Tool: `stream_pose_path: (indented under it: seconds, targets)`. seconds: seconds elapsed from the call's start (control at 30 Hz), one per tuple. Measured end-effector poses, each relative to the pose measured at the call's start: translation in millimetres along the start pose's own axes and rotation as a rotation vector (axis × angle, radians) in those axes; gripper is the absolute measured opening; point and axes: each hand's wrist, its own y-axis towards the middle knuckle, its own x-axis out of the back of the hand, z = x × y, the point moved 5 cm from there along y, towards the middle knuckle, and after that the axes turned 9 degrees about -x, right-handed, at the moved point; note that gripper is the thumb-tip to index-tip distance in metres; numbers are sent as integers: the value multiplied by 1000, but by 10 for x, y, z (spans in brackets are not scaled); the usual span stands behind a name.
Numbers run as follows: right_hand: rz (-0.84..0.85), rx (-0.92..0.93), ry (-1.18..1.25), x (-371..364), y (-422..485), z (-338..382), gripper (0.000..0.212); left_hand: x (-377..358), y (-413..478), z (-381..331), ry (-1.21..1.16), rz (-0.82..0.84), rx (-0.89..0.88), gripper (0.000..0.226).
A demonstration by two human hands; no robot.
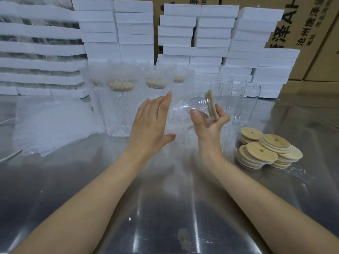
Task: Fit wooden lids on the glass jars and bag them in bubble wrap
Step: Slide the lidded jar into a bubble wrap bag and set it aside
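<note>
Holds the left hand [152, 123] up over the steel table [165, 208], fingers straight and close together, thumb spread low, palm turned right toward a blurred bubble-wrap bag [178, 118]; grips nothing, and cannot tell whether palm and bag touch. Holds the right hand [209, 125] just beside it, palm up, fingers and thumb curled round a glass jar [196, 105] tilted on its side, wooden lid [211, 105] fitted at the right end, glass end toward the bag.

Faces, from left to right: a flat heap of empty bags [51, 125] at near left; bagged, lidded jars [119, 107] standing beyond the left hand; bare open jars [236, 101] beyond the right hand, partly hidden by it; loose lids [262, 149] stacked at near right. Farther back, white foam boxes [135, 28] piled high, with cardboard cartons [308, 33] at far right.
</note>
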Motion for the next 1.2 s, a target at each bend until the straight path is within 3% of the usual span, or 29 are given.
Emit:
stream_pose_path:
  seconds: [0.3,0.47,0.57,0.63,0.7,0.83,0.93,1.07,1.2]
  targets:
    - [13,-151,79,-59,34,-174,75,-36,-6,-37,-6,-20,-24,105]
    - [-169,-227,279,143,156,-182,60,-15,50,-113,-41,-24,-19,110]
    - [-189,-329,449,203,193,-208,53,29,37,-122,44,-54,-94,100]
    - [-194,-321,439,211,204,-195,42,26,30,-125,113,-44,-154,95]
    - [-163,-277,339,194,203,-176,40,-4,27,-131,142,2,-167,94]
    - [2,-198,181,89,169,-140,68,16,26,-87,105,32,-105,98]
    - [115,-202,188,-8,117,-132,46,88,49,-76,147,-21,-135,91]
    - [148,-363,185,-152,-51,-272,68,57,45,-218,139,-32,-181,89]
    - [174,-367,123,-201,-89,-281,59,56,50,-281,110,-2,-177,91]
